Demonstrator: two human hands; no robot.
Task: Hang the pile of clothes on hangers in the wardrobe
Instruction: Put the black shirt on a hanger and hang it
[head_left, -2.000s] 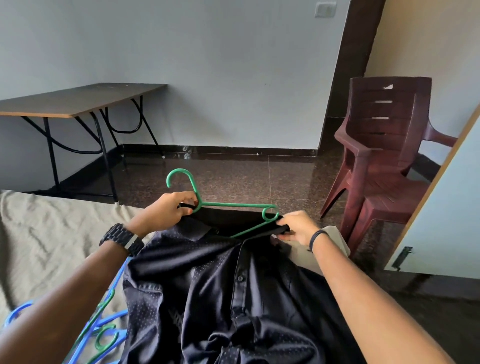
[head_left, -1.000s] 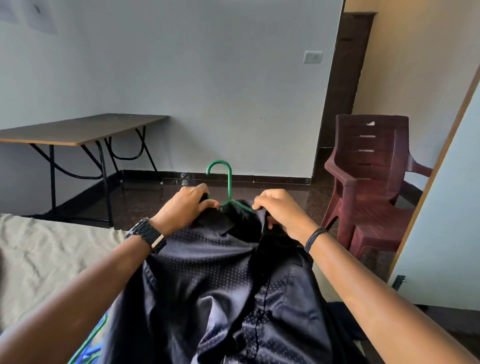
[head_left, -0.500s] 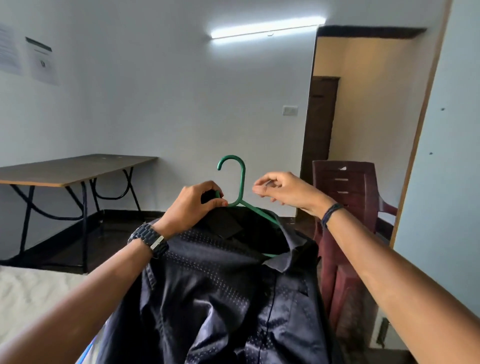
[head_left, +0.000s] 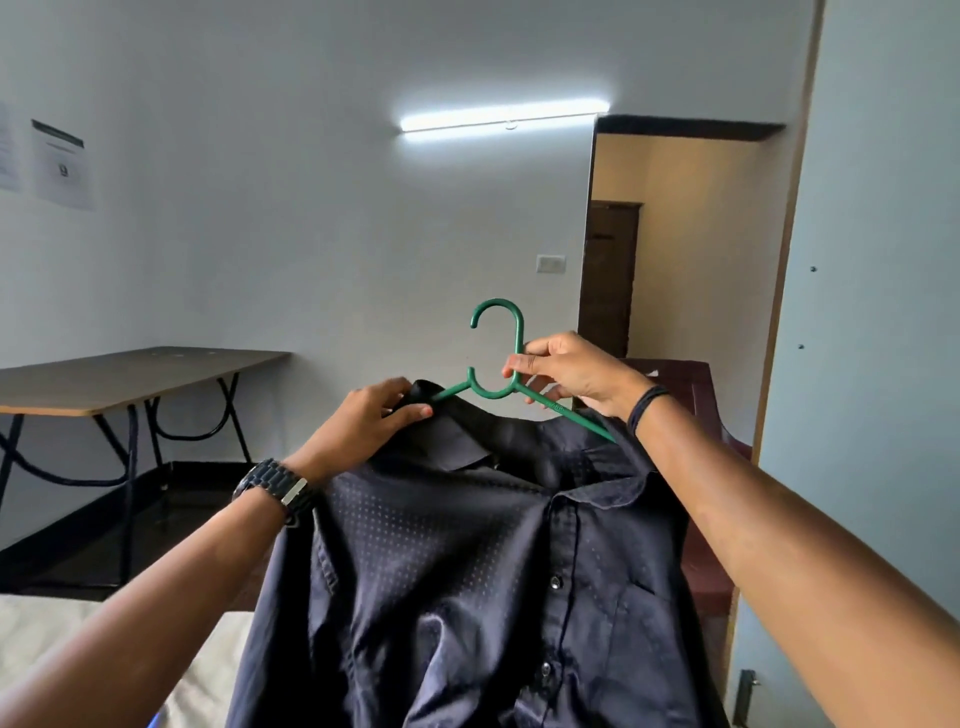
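Shirt (head_left: 467, 571) hung on my hanger (head_left: 511, 364).
My right hand (head_left: 566, 371) pinched its neck; my left hand (head_left: 363, 421) gripped the collar; a chair (head_left: 696, 395) stood behind.

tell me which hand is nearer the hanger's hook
Right. The right hand pinches the green hanger at the neck just below the hook. The left hand grips the dark shirt collar at the hanger's left arm, farther away.
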